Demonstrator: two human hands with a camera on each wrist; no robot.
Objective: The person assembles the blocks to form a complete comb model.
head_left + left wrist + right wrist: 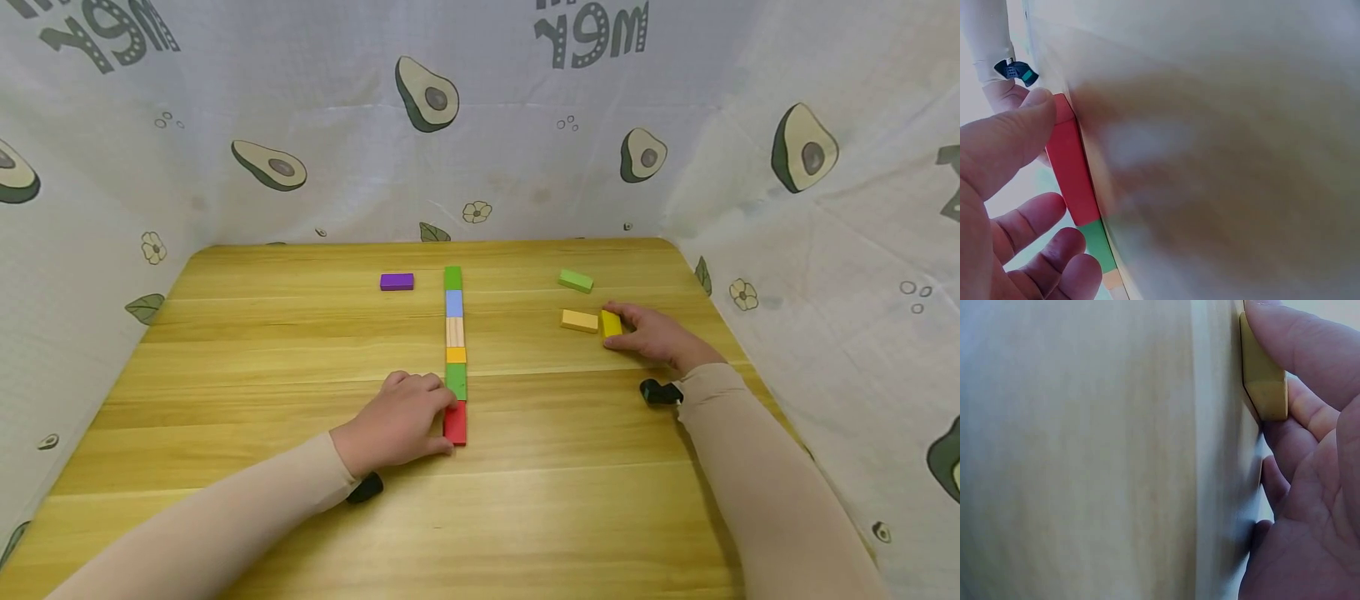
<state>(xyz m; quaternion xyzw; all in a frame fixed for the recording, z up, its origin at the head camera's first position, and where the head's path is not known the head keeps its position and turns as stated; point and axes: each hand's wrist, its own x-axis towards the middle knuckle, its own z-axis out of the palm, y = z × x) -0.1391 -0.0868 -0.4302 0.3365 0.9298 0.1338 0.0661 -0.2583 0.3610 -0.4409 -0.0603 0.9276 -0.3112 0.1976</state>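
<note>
While avocado-print cloth (510, 150) backs it, a seemingly wooden table (540, 467) holds blocks (456, 425).

Downward head, close left wrist views share the red block (457, 425).

Beige sleeves (772, 483), black wrist cameras (661, 392)

— How many blocks (454, 304) are on the table (555, 517)?
— Ten: six in the row (456, 356), one purple block (397, 282) near the far edge, three toward the right edge.
— Hands (397, 417)?
— Two, also two wrist devices (660, 392).
</note>
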